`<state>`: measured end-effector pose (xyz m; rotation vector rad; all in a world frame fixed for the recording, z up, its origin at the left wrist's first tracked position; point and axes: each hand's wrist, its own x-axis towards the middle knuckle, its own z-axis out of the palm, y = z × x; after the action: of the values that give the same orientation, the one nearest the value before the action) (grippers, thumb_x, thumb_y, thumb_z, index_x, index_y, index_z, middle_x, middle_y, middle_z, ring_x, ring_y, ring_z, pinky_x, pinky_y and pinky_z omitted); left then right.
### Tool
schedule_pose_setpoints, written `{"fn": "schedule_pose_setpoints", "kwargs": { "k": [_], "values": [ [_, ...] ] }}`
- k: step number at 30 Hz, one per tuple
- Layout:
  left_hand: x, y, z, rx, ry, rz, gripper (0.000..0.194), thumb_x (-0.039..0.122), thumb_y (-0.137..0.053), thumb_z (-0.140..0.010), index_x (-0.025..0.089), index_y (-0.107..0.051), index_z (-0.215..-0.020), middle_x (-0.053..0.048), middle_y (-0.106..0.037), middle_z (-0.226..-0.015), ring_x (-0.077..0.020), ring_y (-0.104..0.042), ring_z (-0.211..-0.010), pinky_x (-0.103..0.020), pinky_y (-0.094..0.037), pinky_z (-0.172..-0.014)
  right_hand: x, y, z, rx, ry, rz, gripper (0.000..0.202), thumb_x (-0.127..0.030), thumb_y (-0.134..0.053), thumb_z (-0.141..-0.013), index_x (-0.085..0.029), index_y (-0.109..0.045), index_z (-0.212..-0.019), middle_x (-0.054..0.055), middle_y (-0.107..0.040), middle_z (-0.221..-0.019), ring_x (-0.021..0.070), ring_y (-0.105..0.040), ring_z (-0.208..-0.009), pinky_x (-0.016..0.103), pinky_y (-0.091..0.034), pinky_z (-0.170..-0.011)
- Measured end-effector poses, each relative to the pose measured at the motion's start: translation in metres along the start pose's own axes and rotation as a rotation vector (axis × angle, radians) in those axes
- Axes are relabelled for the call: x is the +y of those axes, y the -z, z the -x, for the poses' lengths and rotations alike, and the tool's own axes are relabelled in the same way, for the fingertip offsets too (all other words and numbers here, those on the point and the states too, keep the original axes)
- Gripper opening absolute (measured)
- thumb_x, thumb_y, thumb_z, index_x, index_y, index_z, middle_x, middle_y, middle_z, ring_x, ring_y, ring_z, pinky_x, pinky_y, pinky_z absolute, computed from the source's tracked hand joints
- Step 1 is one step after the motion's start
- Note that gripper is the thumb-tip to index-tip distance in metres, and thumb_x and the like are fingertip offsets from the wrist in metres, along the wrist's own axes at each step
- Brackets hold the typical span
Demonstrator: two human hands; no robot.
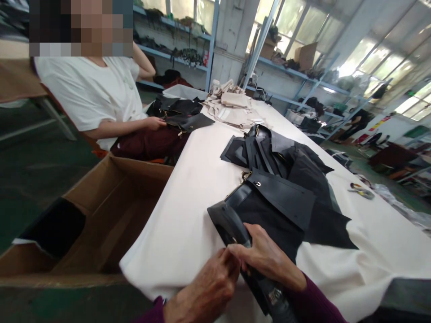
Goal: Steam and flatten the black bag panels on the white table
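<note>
both hands meet at the near edge of the counter (188, 215), which is draped in a cream cloth. the left hand (205, 291) is curled, its fingertips pinching at the near end of a black bag piece (269, 211), right where the right hand (266, 258) lies over the same end with its fingers bent down onto a thick rolled black edge. so both hands are grasping the black bag piece, close enough to touch each other. dark purple sleeves show at both wrists.

the black bag piece stretches away from the hands across the counter: a flat flap with a small metal ring near its far edge, and a line of gold zip or chain beside it. just beyond, touching it, lies a heap of more black pieces (269, 152), some folded, some spread flat toward the right.

further up the counter sits a pile of beige fabric (232, 105). near the right edge lies a small tool (362, 192), too small to tell what kind.

left of the counter, below its edge, stands an open cardboard box (101, 215) with something dark inside. beyond it another person in a white top (90, 94) sits at the counter, one hand (155, 123) resting on a second cluster of black pieces (182, 114). blue metal shelves (175, 56) line the back wall under bright windows.
</note>
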<state>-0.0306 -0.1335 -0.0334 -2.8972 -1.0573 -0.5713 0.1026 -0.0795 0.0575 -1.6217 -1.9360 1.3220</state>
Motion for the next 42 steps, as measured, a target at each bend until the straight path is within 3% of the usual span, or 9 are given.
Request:
{"fn": "schedule_pose_setpoints", "kwargs": {
  "k": [6,10,13,16,21,24,28,36,42],
  "values": [
    [0.0,-0.024,0.006,0.105,-0.052,0.008,0.05,0.011,-0.044,-0.075,-0.003,-0.041,-0.123,-0.021,-0.048,-0.123,-0.0305,-0.04,-0.117,-0.04,-0.038,-0.097,0.001,0.026,-0.012,0.059,0.029,-0.113,0.024,-0.038,-0.054,-0.081,-0.017,-0.05,-0.071,-0.005,-0.055,-0.051,0.0101,-0.053,-0.041,0.019,-0.042,-0.039],
    [-0.022,-0.006,-0.006,0.025,-0.099,0.132,0.027,0.007,-0.042,-0.078,0.007,-0.056,-0.101,-0.015,-0.058,-0.107,-0.0225,-0.052,-0.1,-0.032,-0.045,-0.083,0.011,0.054,0.016,0.129,-0.007,-0.137,0.027,-0.042,-0.051,-0.082,-0.018,-0.05,-0.072,-0.005,-0.055,-0.051,0.0099,-0.052,-0.042,0.019,-0.043,-0.041],
    [-0.064,0.027,-0.041,-0.113,-0.016,0.282,0.021,0.006,-0.038,-0.081,0.015,-0.057,-0.079,-0.005,-0.061,-0.082,-0.0147,-0.055,-0.078,-0.023,-0.045,-0.068,0.024,0.069,0.043,0.207,-0.073,-0.104,0.029,-0.043,-0.052,-0.082,-0.018,-0.049,-0.067,-0.005,-0.053,-0.048,0.0098,-0.051,-0.041,0.018,-0.04,-0.039],
    [-0.116,0.04,-0.091,-0.005,0.174,0.275,0.02,0.012,-0.041,-0.082,0.015,-0.06,-0.086,-0.007,-0.062,-0.086,-0.0173,-0.056,-0.084,-0.026,-0.043,-0.076,0.038,0.073,0.063,0.25,-0.143,-0.076,0.029,-0.041,-0.053,-0.082,-0.019,-0.047,-0.063,-0.006,-0.051,-0.045,0.0096,-0.05,-0.04,0.018,-0.038,-0.039],
    [-0.162,-0.002,-0.166,0.142,0.466,0.629,0.024,0.019,-0.051,-0.075,0.012,-0.064,-0.094,-0.005,-0.064,-0.079,-0.0169,-0.057,-0.073,-0.024,-0.041,-0.069,0.053,0.074,0.078,0.207,-0.21,-0.101,0.03,-0.041,-0.049,-0.084,-0.019,-0.048,-0.064,-0.005,-0.053,-0.046,0.0098,-0.05,-0.042,0.017,-0.038,-0.04],
    [-0.161,-0.031,-0.183,0.145,0.485,0.719,0.025,0.019,-0.054,-0.07,0.011,-0.062,-0.092,-0.001,-0.06,-0.068,-0.0143,-0.054,-0.063,-0.022,-0.039,-0.059,0.055,0.078,0.077,0.199,-0.24,-0.088,0.03,-0.041,-0.049,-0.084,-0.02,-0.046,-0.064,-0.006,-0.053,-0.046,0.0102,-0.051,-0.041,0.018,-0.039,-0.039],
    [-0.148,-0.047,-0.177,0.178,0.467,0.799,0.03,0.015,-0.056,-0.065,0.014,-0.058,-0.095,0.001,-0.057,-0.072,-0.0128,-0.053,-0.066,-0.022,-0.039,-0.061,0.059,0.083,0.073,0.226,-0.194,-0.045,0.03,-0.044,-0.051,-0.083,-0.02,-0.048,-0.065,-0.006,-0.053,-0.046,0.0119,-0.053,-0.042,0.019,-0.04,-0.041],
    [-0.119,-0.038,-0.144,0.154,0.331,1.528,0.037,0.009,-0.058,-0.063,0.016,-0.052,-0.099,-0.005,-0.057,-0.099,-0.0165,-0.056,-0.09,-0.027,-0.04,-0.08,0.06,0.08,0.07,0.171,-0.104,-0.084,0.027,-0.04,-0.052,-0.082,-0.021,-0.046,-0.064,-0.006,-0.053,-0.048,0.012,-0.053,-0.044,0.02,-0.042,-0.045],
    [-0.105,-0.039,-0.139,0.028,0.364,1.742,0.042,0.006,-0.057,-0.063,0.016,-0.053,-0.103,-0.005,-0.063,-0.092,-0.0168,-0.057,-0.086,-0.027,-0.04,-0.077,0.053,0.072,0.061,0.126,-0.091,-0.126,0.018,-0.032,-0.052,-0.082,-0.02,-0.046,-0.07,-0.006,-0.054,-0.046,0.0117,-0.052,-0.04,0.021,-0.041,-0.042]
  ]
}}
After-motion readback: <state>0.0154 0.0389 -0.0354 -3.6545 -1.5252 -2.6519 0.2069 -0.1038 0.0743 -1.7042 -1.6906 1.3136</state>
